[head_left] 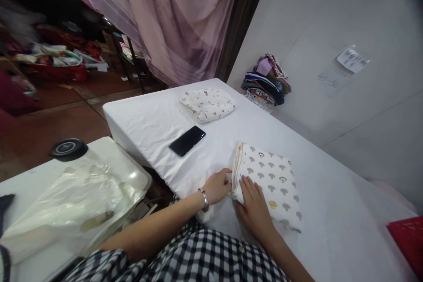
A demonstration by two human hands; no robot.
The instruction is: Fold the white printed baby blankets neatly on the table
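Observation:
A folded white cloth (267, 185) printed with grey mushrooms and one yellow one lies on the white-covered table, its layered folded edge toward the left. My left hand (218, 186), with a silver bracelet at the wrist, is at that edge with its fingers curled in. Some whitish material shows at its fingertips; I cannot make out what it pinches. Flat on the lower left part of the cloth rests my right hand (255, 206), fingers stretched out. Farther back on the table lies a second folded white cloth (209, 105) with small prints.
A black phone (187, 140) lies left of the mushroom cloth. Clear plastic bags (86, 194) and a black round object (68, 149) are on the side table at left. Stacked clothes (266, 81) stand by the wall. A red item (408, 240) sits at the right edge.

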